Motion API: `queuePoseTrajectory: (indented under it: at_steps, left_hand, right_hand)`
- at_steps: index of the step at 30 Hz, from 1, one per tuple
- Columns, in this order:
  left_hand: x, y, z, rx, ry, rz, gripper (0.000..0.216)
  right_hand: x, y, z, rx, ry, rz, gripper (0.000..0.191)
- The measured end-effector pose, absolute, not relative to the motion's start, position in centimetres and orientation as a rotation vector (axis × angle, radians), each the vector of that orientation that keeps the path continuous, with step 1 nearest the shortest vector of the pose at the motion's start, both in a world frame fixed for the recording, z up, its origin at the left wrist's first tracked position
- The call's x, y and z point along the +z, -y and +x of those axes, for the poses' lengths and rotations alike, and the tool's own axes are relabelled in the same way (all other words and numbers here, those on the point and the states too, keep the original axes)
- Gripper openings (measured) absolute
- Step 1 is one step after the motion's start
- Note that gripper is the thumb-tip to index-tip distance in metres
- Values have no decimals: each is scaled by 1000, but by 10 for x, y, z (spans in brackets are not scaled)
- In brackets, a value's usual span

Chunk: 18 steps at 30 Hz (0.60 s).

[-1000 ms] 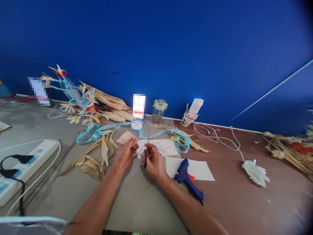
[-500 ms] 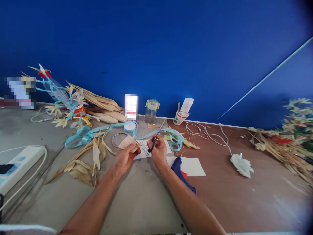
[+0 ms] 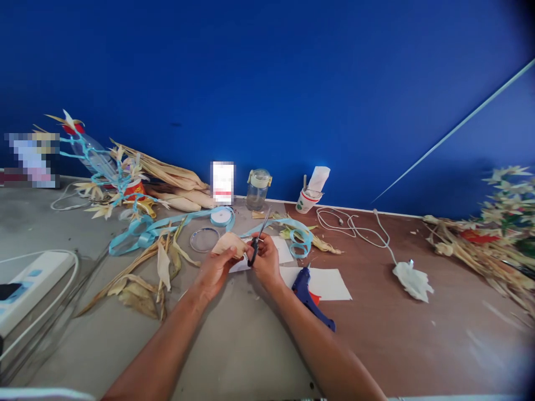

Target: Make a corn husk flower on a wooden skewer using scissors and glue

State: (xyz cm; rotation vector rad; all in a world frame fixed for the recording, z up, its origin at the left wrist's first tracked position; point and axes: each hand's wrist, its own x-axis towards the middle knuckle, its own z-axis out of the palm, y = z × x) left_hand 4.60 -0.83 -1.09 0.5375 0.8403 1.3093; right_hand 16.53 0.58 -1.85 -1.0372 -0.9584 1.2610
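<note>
My left hand (image 3: 215, 270) is closed on a pale tan piece of dried corn husk (image 3: 229, 243), holding it up in front of me. My right hand (image 3: 263, 260) grips a pair of black-handled scissors (image 3: 256, 240), blades pointing up and away, right beside the husk's edge. Both hands meet over a white sheet of paper (image 3: 281, 249) with pencil lines on it. A blue glue gun (image 3: 307, 292) lies on another white sheet (image 3: 330, 283) just right of my right wrist.
Light blue ribbon (image 3: 154, 228) and its spool (image 3: 221, 216) trail across the table among dried husks (image 3: 137, 287). A glass jar (image 3: 256, 189), paper cup (image 3: 307, 200), white cable (image 3: 355, 228) and power strip (image 3: 29, 284) lie around; husk flowers (image 3: 493, 245) at right.
My hands have come together: the husk piece rose toward the scissors, and the scissors moved left and tilted more upright next to it. The view barely shifted in the last half second.
</note>
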Motion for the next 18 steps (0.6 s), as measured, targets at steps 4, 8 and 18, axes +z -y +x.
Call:
queuePoseTrajectory:
  at_steps: [4, 8, 18]
  left_hand:
    - [-7, 5, 35, 1238, -915, 575, 29]
    - [-2, 5, 27, 1067, -960, 703, 33]
    - [-6, 5, 32, 1194, -1054, 717, 39]
  right_hand:
    - [-17, -10, 171, 1265, 917, -1040, 41]
    - [-17, -12, 174, 1273, 863, -1042, 39]
    - [-14, -10, 172, 1256, 932, -1016, 41]
